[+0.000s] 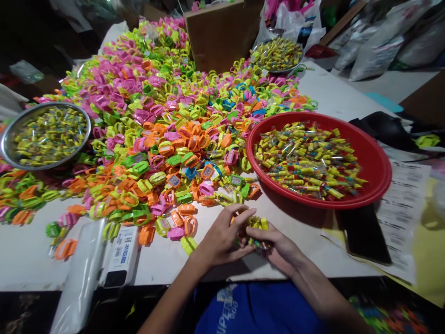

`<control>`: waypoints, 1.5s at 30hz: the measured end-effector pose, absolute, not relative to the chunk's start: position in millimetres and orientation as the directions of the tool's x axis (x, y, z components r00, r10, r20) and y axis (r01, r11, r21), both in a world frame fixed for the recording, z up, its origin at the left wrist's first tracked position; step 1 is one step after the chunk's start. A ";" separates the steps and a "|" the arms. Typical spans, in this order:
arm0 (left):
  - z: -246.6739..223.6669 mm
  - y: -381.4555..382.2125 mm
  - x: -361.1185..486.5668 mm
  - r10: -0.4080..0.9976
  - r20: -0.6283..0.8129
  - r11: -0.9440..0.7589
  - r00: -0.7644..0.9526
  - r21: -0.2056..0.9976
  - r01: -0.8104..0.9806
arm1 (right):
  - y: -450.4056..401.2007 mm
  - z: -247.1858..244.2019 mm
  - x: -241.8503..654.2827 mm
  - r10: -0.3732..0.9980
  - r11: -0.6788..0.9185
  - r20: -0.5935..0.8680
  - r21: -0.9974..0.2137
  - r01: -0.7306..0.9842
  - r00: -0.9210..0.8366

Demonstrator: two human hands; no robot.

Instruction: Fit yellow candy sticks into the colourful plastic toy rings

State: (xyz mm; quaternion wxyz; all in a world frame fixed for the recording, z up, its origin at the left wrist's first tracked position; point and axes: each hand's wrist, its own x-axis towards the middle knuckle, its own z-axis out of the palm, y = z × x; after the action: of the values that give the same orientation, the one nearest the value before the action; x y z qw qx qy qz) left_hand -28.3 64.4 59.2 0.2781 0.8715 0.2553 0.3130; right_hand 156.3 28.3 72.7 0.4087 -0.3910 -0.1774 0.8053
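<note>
My left hand [222,234] and my right hand [283,248] come together at the near edge of the table, closed around a bunch of small yellow wrapped tubes [259,223]. Fingers of the left hand curl over the bunch from the left and hide part of it. On the other side, the right thumb presses against it. A bit of orange shows between the left fingers, too covered to name. Just beyond the hands spreads a big heap of plastic toy watches [167,139] in pink, yellow, green, orange and blue.
To the right, a red basin [375,162] holds many yellow wrapped tubes. Metal bowls of similar pieces stand at left [88,132] and back right [276,71]. A phone [365,234] lies on printed sheets [405,213]. A white box [121,253] and plastic sleeves [81,269] sit front left.
</note>
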 end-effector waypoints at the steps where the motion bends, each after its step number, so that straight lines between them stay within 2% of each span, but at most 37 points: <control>1: 60.1 65.1 -27.9 0.615 0.389 -0.710 0.686 0.653 0.266 | 28.6 72.5 156.2 0.795 -0.607 -0.481 -0.622 -0.495 -0.371; 4: 62.6 67.5 -26.2 0.583 0.334 -0.695 0.740 0.676 0.243 | 28.1 73.0 155.0 0.788 -0.616 -0.487 -0.635 -0.467 -0.377; 7: 60.2 68.5 -24.1 0.563 0.302 -0.697 0.769 0.673 0.247 | 26.7 73.2 153.4 0.786 -0.612 -0.525 -0.581 -0.536 -0.327; 12: 54.0 64.0 -20.9 0.578 0.344 -0.679 0.740 0.705 0.203 | 25.1 73.7 153.7 0.773 -0.601 -0.576 -0.535 -0.594 -0.264; 17: 58.4 59.3 -19.2 0.604 0.337 -0.652 0.723 0.731 0.204 | 23.0 73.2 154.9 0.789 -0.590 -0.539 -0.533 -0.606 -0.294; 22: 55.3 58.0 -17.0 0.617 0.371 -0.645 0.694 0.744 0.176 | 17.0 66.9 153.0 0.758 -0.613 -0.583 -0.482 -0.626 -0.294; 29: 60.6 57.9 -19.9 0.584 0.351 -0.637 0.731 0.757 0.146 | 17.7 69.4 161.0 0.818 -0.563 -0.477 -0.551 -0.616 -0.322; 35: 56.9 56.9 -11.6 0.602 0.364 -0.634 0.711 0.759 0.149 | 19.5 70.9 154.5 0.820 -0.476 -0.550 -0.499 -0.724 -0.159; 39: 48.4 47.3 -4.9 0.659 0.341 -0.575 0.671 0.803 0.157 | 18.2 71.9 154.1 0.819 -0.421 -0.568 -0.503 -0.755 -0.078; 42: 41.6 26.1 3.0 0.771 0.277 -0.455 0.573 0.870 0.191 | 16.9 73.9 156.7 0.872 -0.297 -0.488 -0.587 -0.753 0.037; 45: 34.9 -2.4 17.2 0.911 0.103 -0.196 0.399 0.960 0.200 | 15.3 74.9 153.9 0.883 -0.121 -0.403 -0.692 -0.712 0.241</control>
State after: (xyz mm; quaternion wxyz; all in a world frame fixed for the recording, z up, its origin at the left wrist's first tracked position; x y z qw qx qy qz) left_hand 17.2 -2.4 34.9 0.4853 0.6811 0.4080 0.3662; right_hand 153.9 15.3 74.9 0.6555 -0.4370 -0.0979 0.6081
